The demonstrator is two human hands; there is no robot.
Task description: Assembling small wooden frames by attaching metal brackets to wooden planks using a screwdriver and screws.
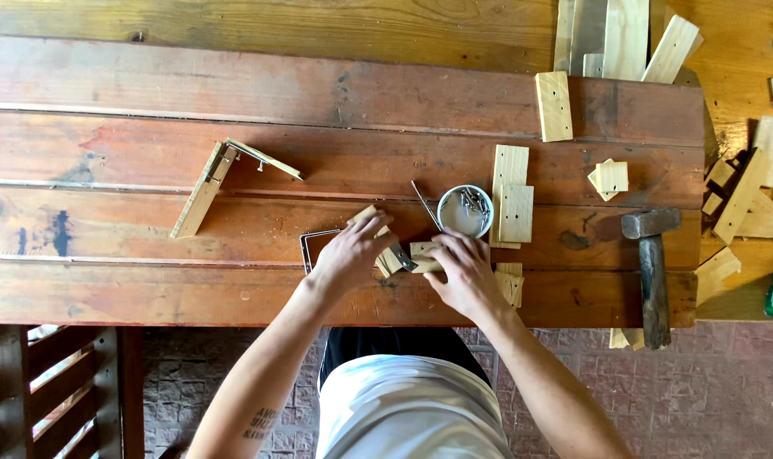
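Wooden counter (pixel 148 85), near edge: left hand (pixel 349 255) fingers clamped on small wood block (pixel 385 252) with a metal wire frame (pixel 310 246); right hand (pixel 467 270) fingers pinch second block (pixel 422 252). Hammer (pixel 653 272) right, nail bowl (pixel 464 211) just behind.

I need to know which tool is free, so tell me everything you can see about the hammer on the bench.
The hammer lies flat at the right end of the wooden bench, untouched by either hand. Its dark, worn metal head points away from the person; its dark wooden handle runs back toward them, the end overhanging the bench's near edge. Pale wood offcuts lie just to its right.
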